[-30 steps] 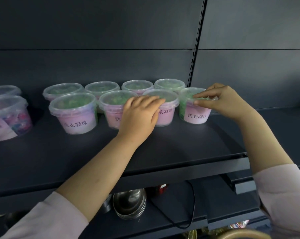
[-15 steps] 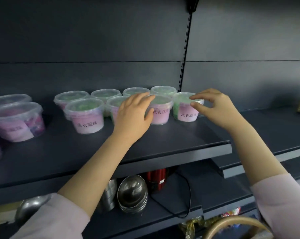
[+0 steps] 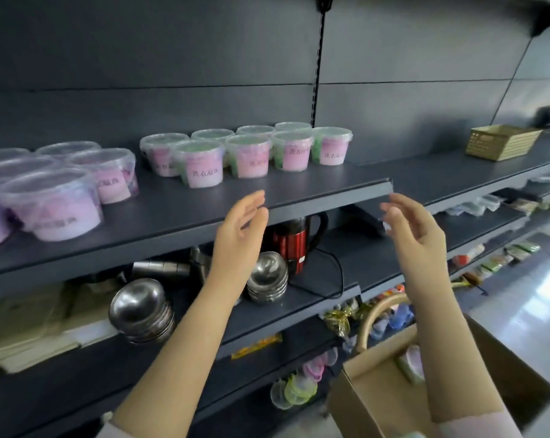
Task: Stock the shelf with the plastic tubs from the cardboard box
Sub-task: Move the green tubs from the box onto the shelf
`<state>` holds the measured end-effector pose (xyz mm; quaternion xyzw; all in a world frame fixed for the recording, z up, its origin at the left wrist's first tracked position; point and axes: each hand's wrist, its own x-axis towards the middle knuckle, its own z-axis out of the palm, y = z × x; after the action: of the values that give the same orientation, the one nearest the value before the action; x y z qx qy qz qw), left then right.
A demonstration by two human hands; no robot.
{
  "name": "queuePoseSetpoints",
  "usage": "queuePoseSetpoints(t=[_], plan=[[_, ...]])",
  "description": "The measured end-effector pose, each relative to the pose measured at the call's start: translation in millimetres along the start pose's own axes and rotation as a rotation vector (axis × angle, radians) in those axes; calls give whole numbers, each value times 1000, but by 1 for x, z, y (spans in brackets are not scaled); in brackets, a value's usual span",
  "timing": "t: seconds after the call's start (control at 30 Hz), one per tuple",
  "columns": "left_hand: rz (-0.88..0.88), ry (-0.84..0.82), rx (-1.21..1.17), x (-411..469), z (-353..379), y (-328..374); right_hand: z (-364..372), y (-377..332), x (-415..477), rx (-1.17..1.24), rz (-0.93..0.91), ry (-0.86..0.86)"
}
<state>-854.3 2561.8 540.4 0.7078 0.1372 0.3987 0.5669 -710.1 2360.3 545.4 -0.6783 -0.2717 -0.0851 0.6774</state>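
Several small clear plastic tubs (image 3: 247, 156) with pink labels stand in two rows on the dark shelf (image 3: 204, 207). Larger tubs (image 3: 51, 203) with purple contents sit further left on the same shelf. My left hand (image 3: 240, 227) hovers in front of the shelf's front edge, fingers relaxed, holding nothing. My right hand (image 3: 414, 224) hangs at the same height to the right, fingers loosely spread and empty. The cardboard box (image 3: 441, 384) stands at the lower right, with a tub partly showing inside.
Stacked steel bowls (image 3: 141, 311) and a red kettle (image 3: 294, 240) sit on the shelf below. A woven basket (image 3: 501, 142) stands on the right shelf section. Small packaged goods fill the lower shelves at the right. A tan curved handle (image 3: 378, 314) rises beside the box.
Both hands have let go of the tubs and drawn back from the shelf to in front of its edge. The view has pulled back and turned right, bringing the cardboard box into sight.
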Motion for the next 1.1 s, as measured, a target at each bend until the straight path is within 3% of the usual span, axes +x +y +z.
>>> queuePoseSetpoints(t=[0.2, 0.47, 0.67, 0.87, 1.1], plan=[[-191, -138, -62, -88, 3, -31, -31, 25, -109, -30, 205, 52], [-385, -348, -73, -150, 55, -80, -88, 80, -188, -116, 460, 206], [-569, -482, -34, -174, 122, -132, -143, 147, -210, -132, 692, 290], [-800, -610, 68, -186, 200, -189, -195, 226, -210, -152, 950, 248], [-1004, -647, 208, -182, 280, -254, -233, 317, -205, -66, 1236, 167]])
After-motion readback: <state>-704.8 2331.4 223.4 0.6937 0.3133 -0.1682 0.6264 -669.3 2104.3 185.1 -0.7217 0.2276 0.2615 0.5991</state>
